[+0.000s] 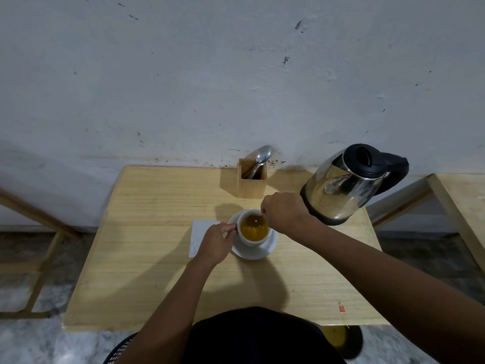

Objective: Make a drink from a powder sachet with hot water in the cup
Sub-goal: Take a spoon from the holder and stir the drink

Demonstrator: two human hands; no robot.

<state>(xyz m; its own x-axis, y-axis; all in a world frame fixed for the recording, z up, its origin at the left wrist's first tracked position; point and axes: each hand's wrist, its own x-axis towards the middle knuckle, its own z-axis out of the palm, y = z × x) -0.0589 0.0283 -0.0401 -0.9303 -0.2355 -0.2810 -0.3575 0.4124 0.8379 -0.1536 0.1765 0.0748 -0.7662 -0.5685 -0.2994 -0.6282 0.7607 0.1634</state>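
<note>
As cup (252, 243) sits between hands (215, 240) (286, 214), spoon (256, 219) dips in.

Light wooden table (157, 271), square top. Wooden cutlery holder (250, 186) upright at far edge, near wall; spoon (263, 154) and fork (273, 151) standing in it, heads up. White paper sheet (200, 229) left of centre. Small red scrap (341, 308) near front right corner. Scuffed white wall (183, 74). Second wooden table (462, 195) at right. Wooden frame (39, 258) at left. Mottled floor (26, 345).
</note>
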